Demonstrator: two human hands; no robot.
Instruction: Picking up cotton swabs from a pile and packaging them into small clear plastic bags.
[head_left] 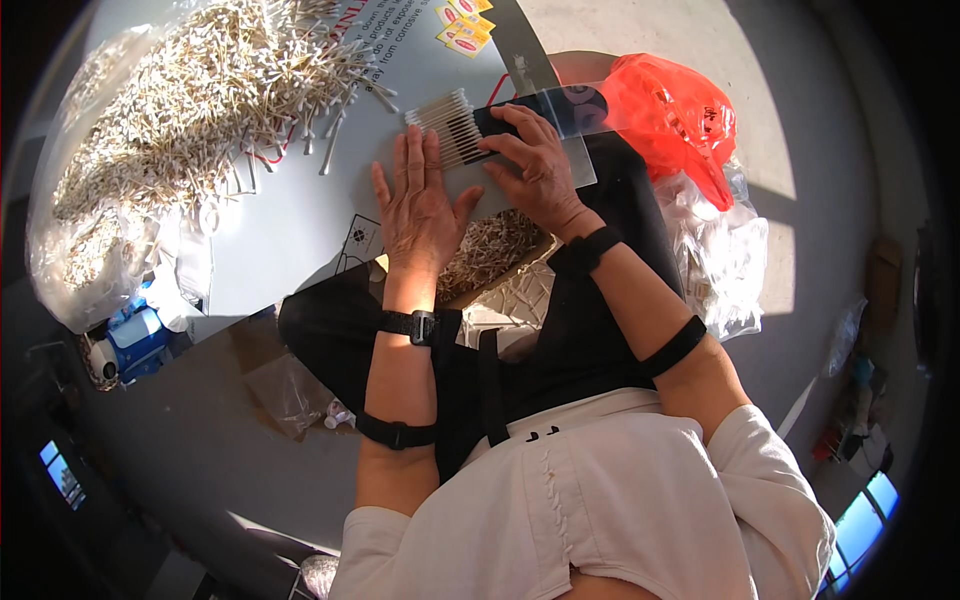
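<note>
A row of cotton swabs lies side by side on the grey printed board, their white tips lined up. My left hand rests flat at the row's near left side, fingers stretched out and fingertips touching the swabs. At the right end of the row, my right hand has bent fingers pinching a clear plastic sleeve. Whether the swab ends are inside the sleeve, I cannot tell. A large heap of loose cotton swabs spills from a clear bag on the left.
Yellow and white labels lie at the board's far edge. Below the board, a box of swabs sits between my legs. A red plastic bag and clear bags are at right. A blue and white container stands lower left.
</note>
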